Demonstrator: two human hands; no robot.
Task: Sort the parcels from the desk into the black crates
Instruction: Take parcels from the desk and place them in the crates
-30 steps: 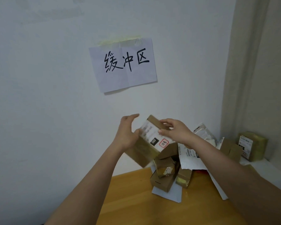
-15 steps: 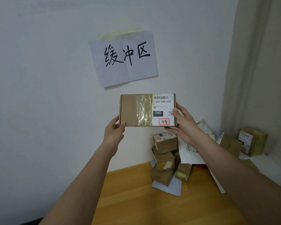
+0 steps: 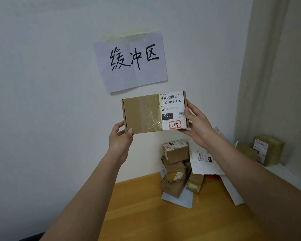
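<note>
Flat taped cardboard parcel (image 3: 154, 113) held upright in open air above wooden counter (image 3: 142, 211), left hand (image 3: 120, 136) pinching its lower corner, right hand (image 3: 195, 125) gripping its labelled end

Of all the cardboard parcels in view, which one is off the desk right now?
The flat brown cardboard box with the white 060 label, held up before the wall by the left hand and right hand. The other boxes sit piled on the wooden desk.
</note>
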